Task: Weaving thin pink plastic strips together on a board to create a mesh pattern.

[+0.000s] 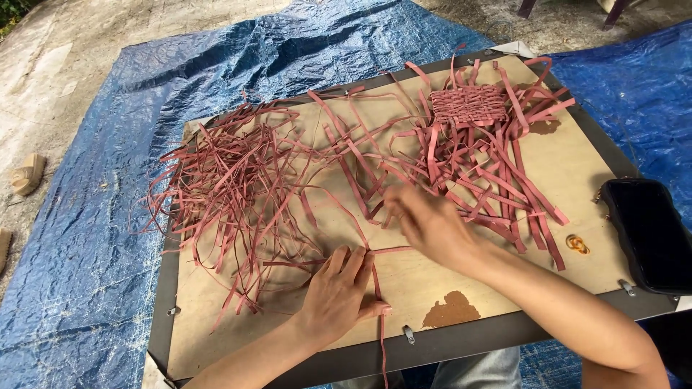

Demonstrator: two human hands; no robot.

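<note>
My left hand [337, 288] lies flat, fingers apart, pressing a pink strip [380, 302] onto the wooden board [569, 180] near its front edge. My right hand [431, 225] is blurred just beyond it, reaching into loose pink strips at the board's middle; whether it grips one I cannot tell. A big tangled heap of pink strips [238, 180] covers the board's left half. At the far right sits a small woven pink mat [468, 105] with long loose ends fanning out towards me.
The board has a dark frame [162, 288] and rests on a blue tarpaulin [86, 238] over concrete ground. A black phone [652, 232] lies at the board's right edge, with an orange rubber band [577, 244] next to it. A sandal [27, 174] lies at far left.
</note>
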